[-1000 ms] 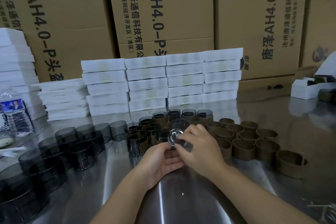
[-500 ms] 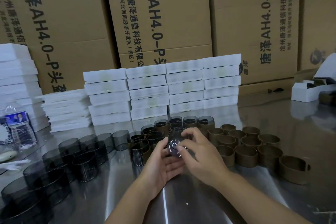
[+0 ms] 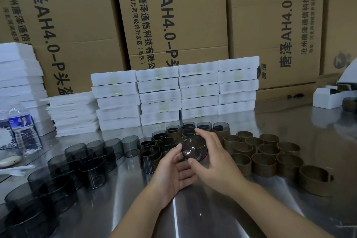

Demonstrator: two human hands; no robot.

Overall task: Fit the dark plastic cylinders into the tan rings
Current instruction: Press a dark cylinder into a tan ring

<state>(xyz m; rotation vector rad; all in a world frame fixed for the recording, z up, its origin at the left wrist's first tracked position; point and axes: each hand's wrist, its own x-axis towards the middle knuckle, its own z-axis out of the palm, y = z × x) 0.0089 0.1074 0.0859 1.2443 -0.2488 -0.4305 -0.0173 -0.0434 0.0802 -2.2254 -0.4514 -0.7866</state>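
Both hands hold one dark plastic cylinder [image 3: 194, 148] just above the steel table, its closed end turned toward me. My right hand [image 3: 214, 162] grips it from the right, thumb below and fingers over its top. My left hand [image 3: 173, 172] cups it from the left, thumb on its rim. Whether a tan ring is round it, I cannot tell. Several loose dark cylinders [image 3: 92, 168] stand on the left. Several empty tan rings [image 3: 262, 162] stand on the right. Several rings with cylinders fitted [image 3: 204, 127] stand behind my hands.
The steel table [image 3: 193, 216] reflects light near me. Stacks of white boxes [image 3: 173, 92] line the back, with large cardboard cartons [image 3: 173, 15] behind them. A water bottle [image 3: 23, 131] stands at the far left. An open white box [image 3: 332, 96] sits at the far right.
The held cylinder has turned so its closed end faces me more squarely. My right fingers have shifted over its top. The camera has tilted, so everything sits lower in view.
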